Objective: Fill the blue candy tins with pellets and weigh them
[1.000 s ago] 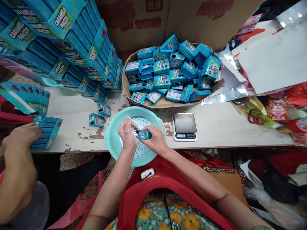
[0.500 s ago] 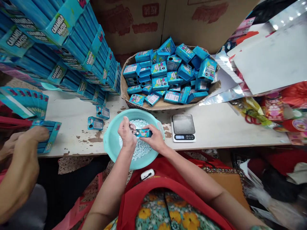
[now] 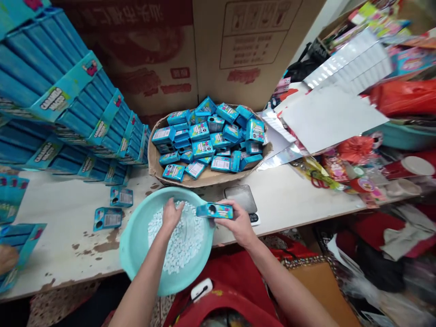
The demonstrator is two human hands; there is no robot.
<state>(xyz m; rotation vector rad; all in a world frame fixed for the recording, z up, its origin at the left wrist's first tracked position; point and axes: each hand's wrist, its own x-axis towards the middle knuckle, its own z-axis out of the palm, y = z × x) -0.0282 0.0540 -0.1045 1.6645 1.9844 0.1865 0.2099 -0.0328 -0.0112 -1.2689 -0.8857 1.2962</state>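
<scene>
My right hand grips a small blue candy box, held on its side over the right rim of a teal basin. A round hole shows on the box's face. My left hand reaches down into the heap of small white candies in the basin, fingers curled among them; whether it holds any is hidden. A small digital scale sits just behind my right hand.
A cardboard tray piled with several small blue boxes stands behind the basin. Tall stacks of blue cartons fill the left. Two small boxes lie on the worn white table. Wrappers and clutter crowd the right. Another person's hand shows at far left.
My hands have separated: the right carried the box to the basin's right rim, the left dropped into the candies. The camera tilted up and shifted right.
</scene>
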